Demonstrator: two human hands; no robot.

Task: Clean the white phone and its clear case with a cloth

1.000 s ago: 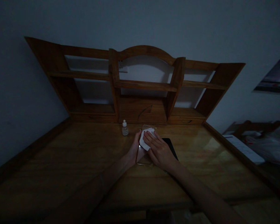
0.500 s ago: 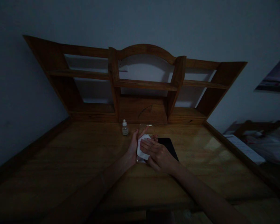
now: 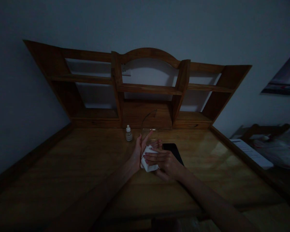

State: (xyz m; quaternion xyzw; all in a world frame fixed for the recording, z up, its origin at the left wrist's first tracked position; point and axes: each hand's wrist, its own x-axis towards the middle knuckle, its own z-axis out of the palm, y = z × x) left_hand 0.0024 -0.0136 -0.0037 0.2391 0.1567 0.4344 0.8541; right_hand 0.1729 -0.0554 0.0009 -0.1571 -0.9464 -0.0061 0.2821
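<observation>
Toward six o'clock on the clear case (image 3: 154, 134), the right hand (image 3: 169, 162), gripping a white wipe (image 3: 150, 167), could press too hard and break the left hand's (image 3: 136, 157) grip.

Closed off at the back by the wooden shelf unit (image 3: 148, 88), along the far side of the worktop (image 3: 87, 161); wide open left of the small bottle (image 3: 129, 135), out to the raised left edge (image 3: 31, 154); tight between bottle and left hand (image 3: 136, 153); blocked in the middle by the left hand, clear case (image 3: 151, 132), white cloth (image 3: 149, 166) and right hand (image 3: 168, 161), bunched together; open right of the flat black object (image 3: 175, 153), out to the raised right edge (image 3: 244, 162).
</observation>
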